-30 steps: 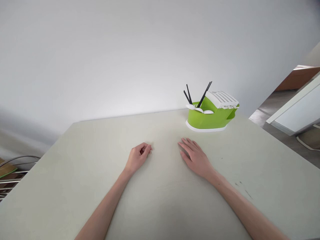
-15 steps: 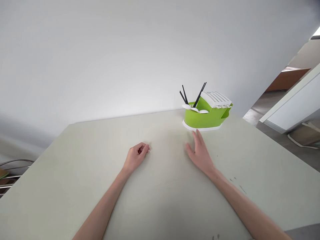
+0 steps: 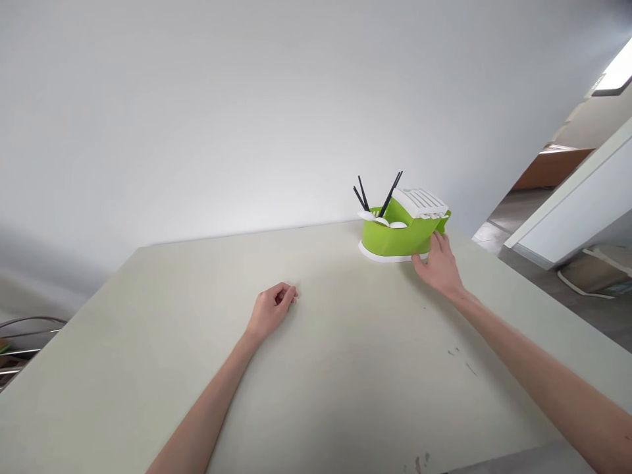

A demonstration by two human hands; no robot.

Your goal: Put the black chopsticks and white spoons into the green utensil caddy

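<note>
At the back right of the table stands a green utensil holder (image 3: 397,241) on a white base, with a white slotted lid (image 3: 421,202) over its right part. Black chopsticks (image 3: 390,195) stick up from the open left part, and white spoons (image 3: 382,222) show their bowls at its front rim. My right hand (image 3: 438,265) is at the holder's right front, thumb and fingers apart; the fingertips overlap its side, and I cannot tell how firmly they touch. Loosely curled into a fist, my left hand (image 3: 270,307) rests mid-table with nothing visible in it.
The pale table (image 3: 162,329) meets a plain wall (image 3: 237,118) at its back edge. A metal rack (image 3: 24,355) is at the far left, below table height. Beyond the right edge are a white cabinet (image 3: 573,191) and the floor.
My right hand has lifted off the table and moved right and forward to the utensil holder. My left hand stays where it was. The camera view has shifted slightly right.
</note>
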